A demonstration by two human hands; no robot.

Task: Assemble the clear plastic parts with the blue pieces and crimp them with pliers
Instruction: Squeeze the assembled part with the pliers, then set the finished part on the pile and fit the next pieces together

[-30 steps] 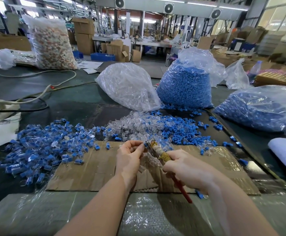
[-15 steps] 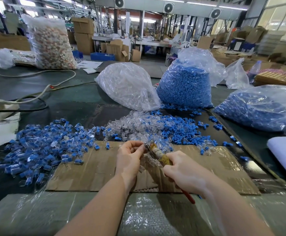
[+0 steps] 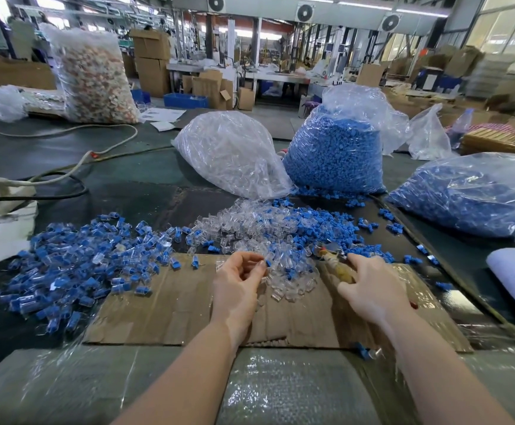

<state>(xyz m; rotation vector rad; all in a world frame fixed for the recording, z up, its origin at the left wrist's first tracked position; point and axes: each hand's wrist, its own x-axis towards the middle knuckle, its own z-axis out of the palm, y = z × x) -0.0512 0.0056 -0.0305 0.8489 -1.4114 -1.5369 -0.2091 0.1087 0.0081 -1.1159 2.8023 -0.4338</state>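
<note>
The left hand (image 3: 238,280) has curled fingers just beside the clear plastic parts (image 3: 284,271) piled in the middle of the worktop (image 3: 145,167); I cannot tell if it holds one. The right hand (image 3: 369,286) grips the pliers (image 3: 334,262) near the blue pieces (image 3: 314,222). The parts look tiny, light and slippery, so pinch each by its sides.

Both forearms reach forward; left hand (image 3: 238,279) has its fingers loosely curled, right hand (image 3: 369,288) grips pliers (image 3: 333,258).
</note>
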